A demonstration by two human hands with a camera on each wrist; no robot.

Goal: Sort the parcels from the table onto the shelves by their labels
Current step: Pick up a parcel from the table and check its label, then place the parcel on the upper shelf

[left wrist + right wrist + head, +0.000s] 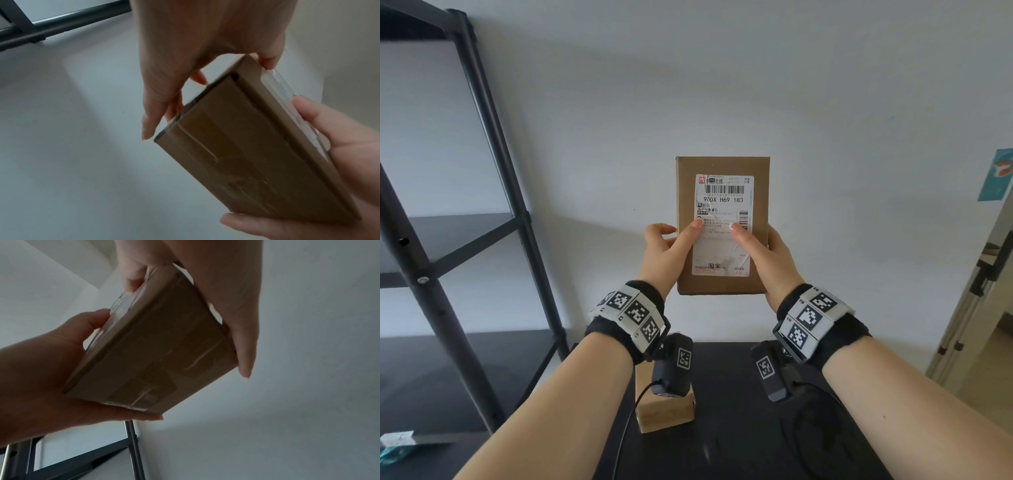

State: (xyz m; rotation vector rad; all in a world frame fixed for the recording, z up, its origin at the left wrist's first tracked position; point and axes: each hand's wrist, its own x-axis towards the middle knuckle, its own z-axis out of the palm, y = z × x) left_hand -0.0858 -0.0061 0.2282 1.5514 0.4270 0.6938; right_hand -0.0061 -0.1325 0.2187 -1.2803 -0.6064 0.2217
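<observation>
The person is holding a flat brown parcel [722, 226] upright in front of them, its shipping label [723, 224] facing them, probably to read it. The left hand [666, 253] and right hand [763, 255] are gripping its sides, thumbs pressing the label. Another small box [666, 411] is waiting on the table [722, 428], the shelving unit [465, 240] standing alongside.

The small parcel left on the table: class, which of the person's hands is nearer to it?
Left. The left hand is raised almost directly above the small parcel; the right hand holds the same labelled box further right.
</observation>
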